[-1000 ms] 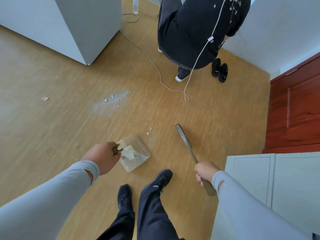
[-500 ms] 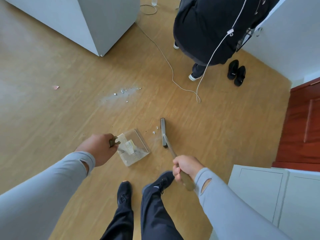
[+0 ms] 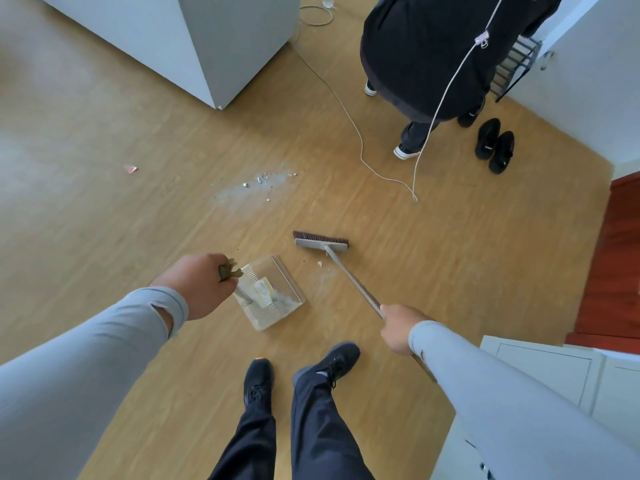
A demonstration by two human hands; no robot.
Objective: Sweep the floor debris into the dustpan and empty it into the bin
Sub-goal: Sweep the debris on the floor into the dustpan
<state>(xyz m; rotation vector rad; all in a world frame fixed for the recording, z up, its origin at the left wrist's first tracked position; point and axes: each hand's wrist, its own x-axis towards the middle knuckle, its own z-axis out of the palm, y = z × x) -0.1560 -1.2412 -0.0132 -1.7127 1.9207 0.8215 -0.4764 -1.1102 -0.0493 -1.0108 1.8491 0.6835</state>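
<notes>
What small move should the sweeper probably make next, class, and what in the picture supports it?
Probably draw the broom head back toward the dustpan. The right hand holds the broom, whose head sits just beyond a small white scrap lying beside the pan's open edge, and the left hand holds the pan low. A larger debris patch lies farther out.

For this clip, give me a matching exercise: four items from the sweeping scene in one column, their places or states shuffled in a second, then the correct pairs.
Things:
1. dustpan
2. broom
3. pink scrap
4. black shoes

Places or states:
A. lying alone on the floor, far left
B. set by the wall, nobody wearing them
C. handle held in the left hand
D. handle held in the right hand, head on the floor

Pairs: 1-C, 2-D, 3-A, 4-B
</notes>
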